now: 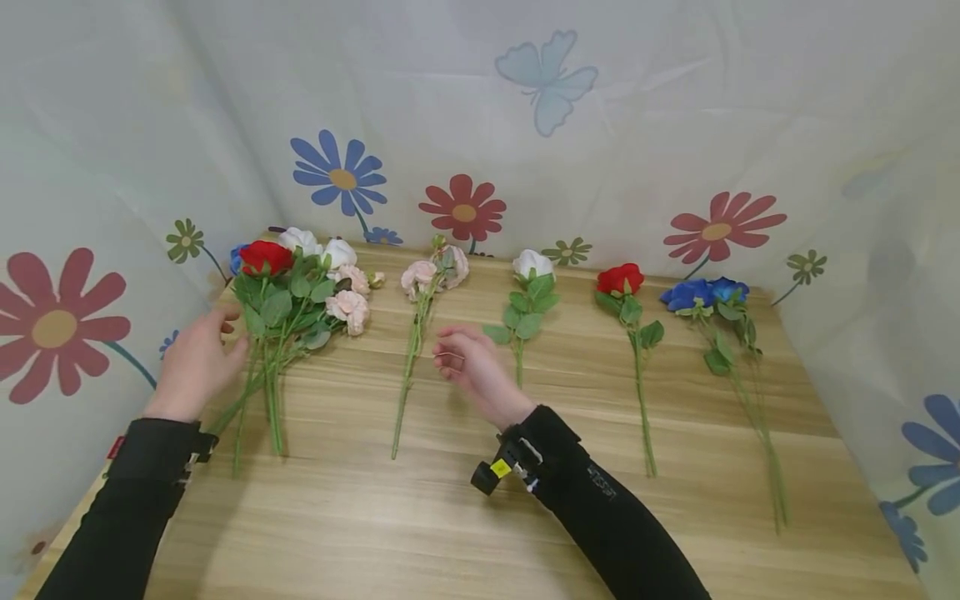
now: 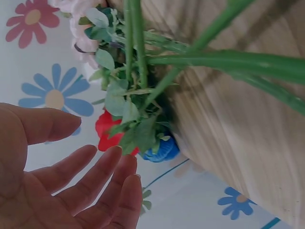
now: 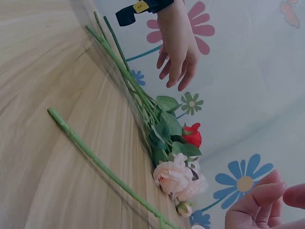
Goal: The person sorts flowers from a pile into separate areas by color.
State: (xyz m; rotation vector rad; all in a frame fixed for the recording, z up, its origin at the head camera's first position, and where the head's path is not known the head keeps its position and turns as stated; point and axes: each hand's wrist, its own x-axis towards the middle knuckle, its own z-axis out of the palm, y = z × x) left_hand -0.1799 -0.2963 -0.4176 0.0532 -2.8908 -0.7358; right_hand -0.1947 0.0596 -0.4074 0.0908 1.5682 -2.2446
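At the left of the table lies a bunch of artificial flowers with a red rose (image 1: 266,257), white roses (image 1: 339,252), pale pink flowers (image 1: 348,308) and a bit of blue. My left hand (image 1: 201,360) hovers beside its leaves, and the left wrist view shows its fingers (image 2: 97,176) spread and holding nothing. A separate pink flower stem (image 1: 411,367) lies right of the bunch. Between that stem and a single white rose (image 1: 533,264) is my right hand (image 1: 480,371), raised over the table, fingers loosely bent with nothing in them.
Further right on the wooden table (image 1: 337,517) lie a single red rose (image 1: 621,279) and blue flowers (image 1: 701,294) with long stems. A pale curtain (image 1: 637,100) printed with flowers and a butterfly hangs along the table's back and sides.
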